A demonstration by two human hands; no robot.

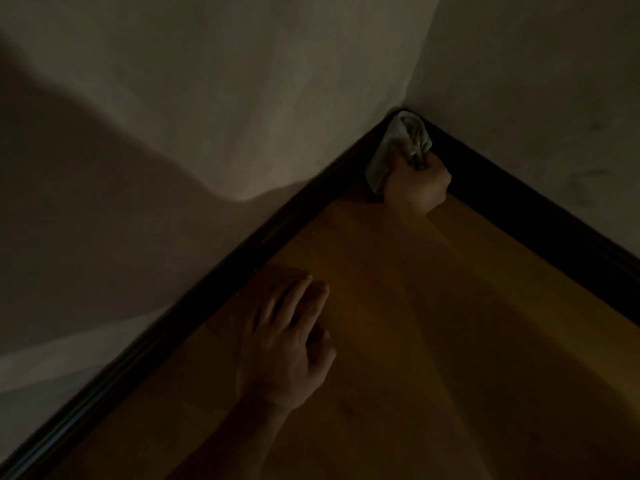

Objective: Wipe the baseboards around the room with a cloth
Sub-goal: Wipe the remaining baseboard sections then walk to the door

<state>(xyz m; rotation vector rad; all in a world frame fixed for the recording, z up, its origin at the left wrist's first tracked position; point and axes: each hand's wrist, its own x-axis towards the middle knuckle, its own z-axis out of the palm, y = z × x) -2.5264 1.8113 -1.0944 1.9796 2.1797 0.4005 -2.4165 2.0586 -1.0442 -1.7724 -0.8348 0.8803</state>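
Right hand (420,183) fisted around cloth (398,147), jammed into baseboard (242,258) corner ahead; left hand (287,344) flat on floor (433,341).

wooden floor (450,341); left hand (284,344) flat on it.

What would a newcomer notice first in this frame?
The pale cloth, gripped by the right hand, is pushed into the corner where the two dark baseboards meet, upper right of centre. Lower centre, the left hand rests flat, fingers spread, on the orange-brown floor. The whole scene is dim.
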